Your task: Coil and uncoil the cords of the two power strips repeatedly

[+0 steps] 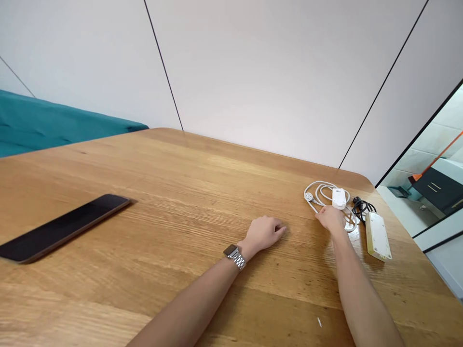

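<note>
In the head view, the right hand (332,219) touches the near edge of the white cable (320,185), on the worktop's (224,193) far right; whether its grip is closed, I cannot tell. The left hand (265,232) rests nearer the middle, fingers curled, its grip holding nothing.

No readable text, brand or number; marks on white adapter (339,198) too small to read

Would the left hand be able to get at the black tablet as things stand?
Probably yes: the left hand looks empty, and only bare tabletop shows between it and the tablet.
</note>
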`<state>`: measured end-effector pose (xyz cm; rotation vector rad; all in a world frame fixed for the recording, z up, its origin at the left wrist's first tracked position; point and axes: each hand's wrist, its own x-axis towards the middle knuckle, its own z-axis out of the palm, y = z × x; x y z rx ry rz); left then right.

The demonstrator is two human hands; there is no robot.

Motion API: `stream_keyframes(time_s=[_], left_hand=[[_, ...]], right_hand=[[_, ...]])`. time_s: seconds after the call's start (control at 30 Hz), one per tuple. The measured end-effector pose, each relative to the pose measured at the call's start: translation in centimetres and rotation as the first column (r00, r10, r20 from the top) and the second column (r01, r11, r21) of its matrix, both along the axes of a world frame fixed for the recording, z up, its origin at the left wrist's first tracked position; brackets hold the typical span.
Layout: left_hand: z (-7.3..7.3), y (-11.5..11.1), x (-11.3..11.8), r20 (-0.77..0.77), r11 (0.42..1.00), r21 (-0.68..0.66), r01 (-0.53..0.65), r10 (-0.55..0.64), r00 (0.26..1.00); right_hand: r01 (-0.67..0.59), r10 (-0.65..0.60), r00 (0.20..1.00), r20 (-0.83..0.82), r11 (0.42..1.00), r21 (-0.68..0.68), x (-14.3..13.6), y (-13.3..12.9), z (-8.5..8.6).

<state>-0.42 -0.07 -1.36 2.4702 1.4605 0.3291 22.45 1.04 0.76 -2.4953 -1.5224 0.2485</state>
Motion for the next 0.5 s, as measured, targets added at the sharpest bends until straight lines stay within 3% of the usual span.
stream_keyframes(time_s=[0.33, 0.5], left_hand=[[0.0, 0.0, 0.0, -0.027, 1.0, 0.016, 0.025, -0.025, 0.999], [0.2, -0.2, 0.0, -0.023, 1.0, 0.003, 0.004, -0.004, 1.0]], right_hand=[[-0.006, -0.006, 0.998, 0.066, 0.981, 0.192, -3.8, -1.2, 3.7], [-0.05, 0.08, 0.996, -0.034, 0.853, 0.519, -2.2, -0.9, 3.5]])
